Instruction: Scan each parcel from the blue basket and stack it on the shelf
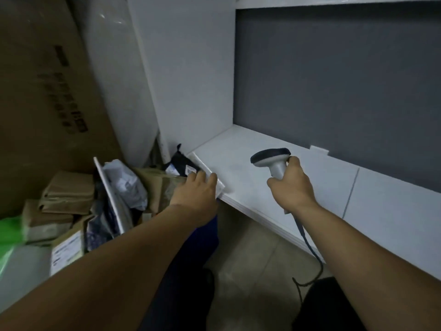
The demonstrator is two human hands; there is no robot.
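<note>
1. One flat, thin white parcel [216, 181] is gripped by the left hand [196, 189]. The fingers are curled over its edge at the left front corner of the shelf [322, 187], where it partly lies.
2. One scanner [272, 161] is held upright by the right hand [292, 185], which is wrapped round the pale grey handle. A dark, rounded head and one dark cable hanging below the shelf are seen.
3. The shelf is smooth, white and bare but for these; a matte grey panel [334, 80] backs it.
4. The basket [205, 237] is mostly hidden under the left forearm; only a blue patch shows.
5. Heaped there are brown paper parcels [164, 185], one crinkled grey plastic bag [126, 182], one black bag [181, 161] and one stiff white sheet [109, 194] standing tilted.
6. Three more brown paper packets [66, 194] are stacked further left, before one large cardboard box [47, 91].
</note>
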